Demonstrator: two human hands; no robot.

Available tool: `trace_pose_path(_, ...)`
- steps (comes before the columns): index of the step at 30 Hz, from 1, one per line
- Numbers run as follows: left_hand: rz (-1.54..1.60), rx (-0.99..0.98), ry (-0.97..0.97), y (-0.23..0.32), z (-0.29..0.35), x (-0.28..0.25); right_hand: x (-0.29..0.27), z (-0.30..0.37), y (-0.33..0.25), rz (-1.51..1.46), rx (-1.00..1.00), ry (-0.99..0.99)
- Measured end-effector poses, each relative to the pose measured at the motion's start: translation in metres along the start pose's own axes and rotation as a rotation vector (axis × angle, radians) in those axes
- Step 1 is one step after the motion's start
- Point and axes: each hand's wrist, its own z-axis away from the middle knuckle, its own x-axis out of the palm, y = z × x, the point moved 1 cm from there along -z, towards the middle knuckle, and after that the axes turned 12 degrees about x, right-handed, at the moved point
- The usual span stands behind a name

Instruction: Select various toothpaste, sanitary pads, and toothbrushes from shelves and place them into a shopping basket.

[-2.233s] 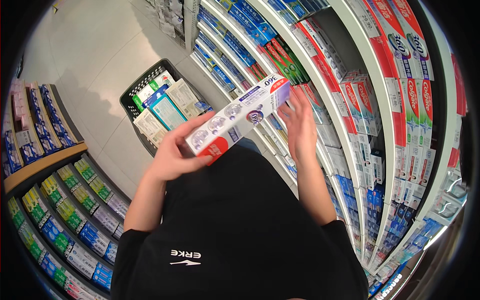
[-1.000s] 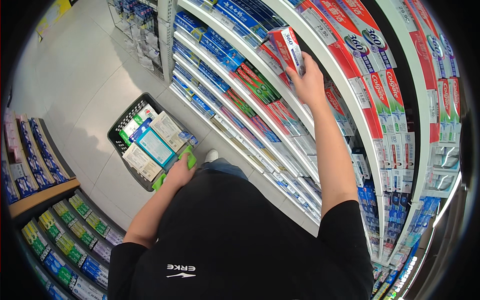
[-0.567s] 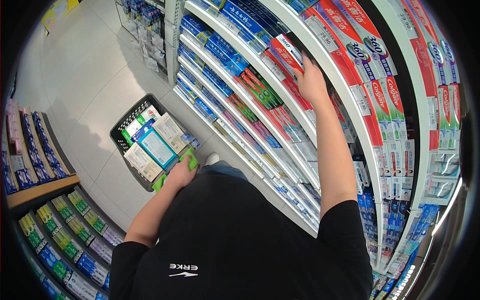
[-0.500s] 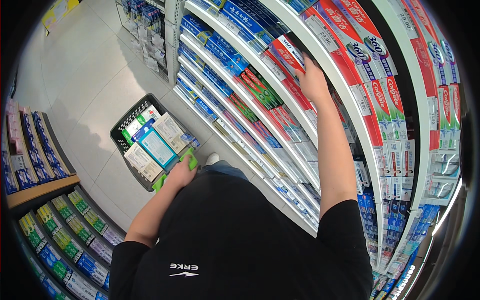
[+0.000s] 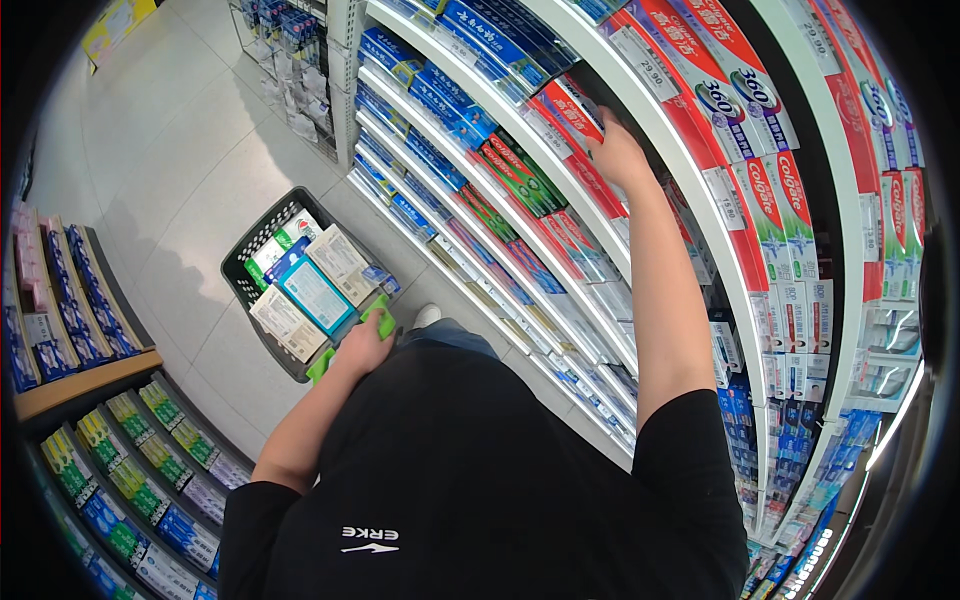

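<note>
My left hand (image 5: 365, 345) is closed around a green handle (image 5: 378, 316) of a dark grey shopping basket (image 5: 258, 242). Inside the basket lie a blue-edged box (image 5: 314, 296), two cream boxes, one of them here (image 5: 284, 322), and a white-and-green package (image 5: 276, 256). My right hand (image 5: 618, 150) reaches into the shelving on the right. Its fingers grip the end of a red toothpaste box (image 5: 570, 112) on a middle shelf, with the fingertips partly hidden behind the box.
Curved white shelves (image 5: 690, 140) carry rows of red, green and blue toothpaste boxes. A wire rack (image 5: 300, 70) of hanging packs stands beyond the shelving's end. On the left is a low display (image 5: 130, 450) of small boxes. Pale floor tiles (image 5: 170, 180) run between.
My right hand has shifted slightly left and down at the red toothpaste box. My left hand and the basket stay practically where they were.
</note>
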Motion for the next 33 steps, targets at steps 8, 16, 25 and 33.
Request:
trace_pose_path(8,-0.005,-0.008,0.0,-0.006,0.0,0.004,0.004,-0.002,-0.007,-0.137,0.011,0.016)
trace_pose_path(16,-0.022,-0.015,0.042,0.0,0.005,0.003,0.004,-0.003,-0.003,-0.131,-0.02,0.022)
trace_pose_path(25,-0.047,-0.007,0.035,0.004,0.005,0.002,0.006,-0.003,0.001,-0.173,-0.067,0.035)
trace_pose_path(33,-0.082,-0.023,0.031,0.01,0.008,-0.001,-0.012,0.01,-0.034,-0.141,-0.154,0.133)
